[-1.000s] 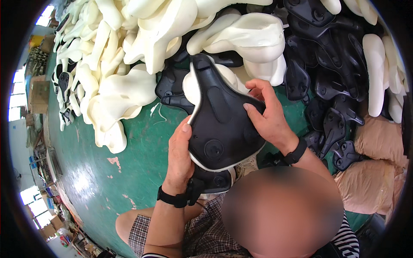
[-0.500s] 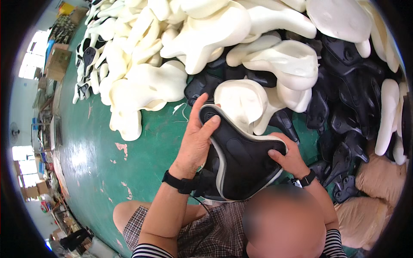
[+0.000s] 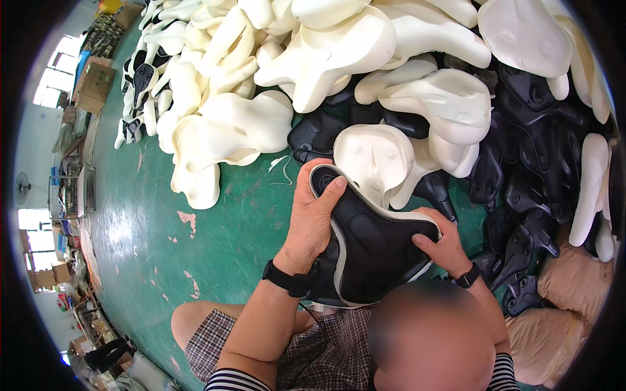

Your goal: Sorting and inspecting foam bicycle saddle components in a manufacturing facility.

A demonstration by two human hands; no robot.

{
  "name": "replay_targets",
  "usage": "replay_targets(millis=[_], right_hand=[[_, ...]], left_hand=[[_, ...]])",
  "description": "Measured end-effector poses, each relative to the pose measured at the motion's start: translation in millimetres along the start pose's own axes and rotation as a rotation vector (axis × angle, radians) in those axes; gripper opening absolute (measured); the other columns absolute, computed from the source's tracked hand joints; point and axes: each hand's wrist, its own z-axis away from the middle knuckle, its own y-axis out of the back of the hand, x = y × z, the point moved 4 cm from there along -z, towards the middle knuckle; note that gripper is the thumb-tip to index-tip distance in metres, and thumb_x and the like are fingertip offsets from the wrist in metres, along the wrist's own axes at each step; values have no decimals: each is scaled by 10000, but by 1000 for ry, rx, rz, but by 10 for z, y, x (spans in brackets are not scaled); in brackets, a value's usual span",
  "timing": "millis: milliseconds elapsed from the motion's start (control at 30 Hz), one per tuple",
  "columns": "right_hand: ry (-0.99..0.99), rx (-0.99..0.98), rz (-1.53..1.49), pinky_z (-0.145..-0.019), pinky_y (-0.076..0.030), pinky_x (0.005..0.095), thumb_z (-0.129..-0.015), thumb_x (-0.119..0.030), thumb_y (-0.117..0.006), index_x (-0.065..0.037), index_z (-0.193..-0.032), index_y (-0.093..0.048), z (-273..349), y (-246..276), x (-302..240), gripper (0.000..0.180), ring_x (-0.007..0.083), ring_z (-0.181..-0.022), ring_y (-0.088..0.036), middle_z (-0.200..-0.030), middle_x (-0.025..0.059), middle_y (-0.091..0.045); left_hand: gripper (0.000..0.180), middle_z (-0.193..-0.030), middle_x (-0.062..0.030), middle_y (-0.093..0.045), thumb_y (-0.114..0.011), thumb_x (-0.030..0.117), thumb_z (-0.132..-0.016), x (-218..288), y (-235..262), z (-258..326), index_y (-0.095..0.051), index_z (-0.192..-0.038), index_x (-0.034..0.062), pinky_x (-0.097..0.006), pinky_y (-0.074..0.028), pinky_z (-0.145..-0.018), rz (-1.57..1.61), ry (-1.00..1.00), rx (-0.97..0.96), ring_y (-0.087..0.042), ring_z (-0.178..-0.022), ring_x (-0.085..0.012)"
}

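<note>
A bicycle saddle [image 3: 380,251], its black shell up and pale foam showing round the rim, is held above my lap. My left hand [image 3: 315,212] grips its narrow nose, thumb on the black side. Round a wide rear corner my right hand [image 3: 443,244] is closed, its thumb pressed on the shell. The fingers behind the saddle are mostly hidden. Just beyond it lies a white foam saddle pad [image 3: 373,153]. Another black saddle shell [image 3: 319,280] shows partly underneath, by my left wrist.
White foam saddle pads [image 3: 228,130] are heaped on the green floor [image 3: 143,241] ahead. Black saddle shells [image 3: 535,150] are piled at the right, near brown wrapped bundles [image 3: 548,339]. Boxes [image 3: 96,86] and shelves line the far left.
The saddle and both hands sit slightly farther right in the picture; the pads have shifted likewise as the view moved. My left index finger, raised before, now lies bent round the nose.
</note>
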Motion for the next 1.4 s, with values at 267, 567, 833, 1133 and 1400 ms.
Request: replay_targets(millis=[267, 567, 833, 1133, 1400], right_hand=[[-72, 57, -466, -1032, -337, 298, -935, -246, -570, -26, -1398, -371, -41, -60, 241, 550, 155, -1198, -436, -1324, 84, -459], [-188, 99, -547, -936, -416, 270, -950, -265, -574, -14, -1318, -469, -82, -110, 246, 457, 123, -1059, -514, -1181, 56, -565], [-137, 122, -651, -970, -411, 285, -946, -212, -576, 5, -1350, -437, -19, -130, 393, 479, 134, -1102, -516, -1230, 68, -554], [-191, 169, -633, -891, -448, 262, -951, -236, -571, -12, -1286, -507, -130, -124, 305, 409, 105, -1007, -541, -1133, 42, -586], [-60, 92, -612, -997, -384, 290, -928, -263, -609, -24, -1415, -325, -265, -54, -10, 612, 147, -1160, -483, -1291, 85, -506]], left_hand=[[193, -958, -24, -593, -614, 57, -894, 16, 125, -56, -525, -1065, 65, -273, -504, -784, 25, -111, 200, -578, -858, -126], [360, -889, -113, -634, -440, 341, -989, -19, 456, -188, -601, -967, 20, -371, -513, -792, 173, 66, 99, -623, -819, -258], [362, -829, -129, -627, -444, 318, -966, -70, 379, -179, -610, -850, 18, -407, -513, -762, 410, 138, 82, -619, -796, -303], [424, -912, -111, -617, -422, 420, -984, -44, 315, -4, -594, -977, 33, -413, -511, -788, 319, -80, 136, -616, -845, -288], [443, -1240, -170, -573, -545, 266, -944, -495, 157, 166, -473, -1286, -6, -422, -484, -950, 32, 318, 83, -601, -1068, -292]])
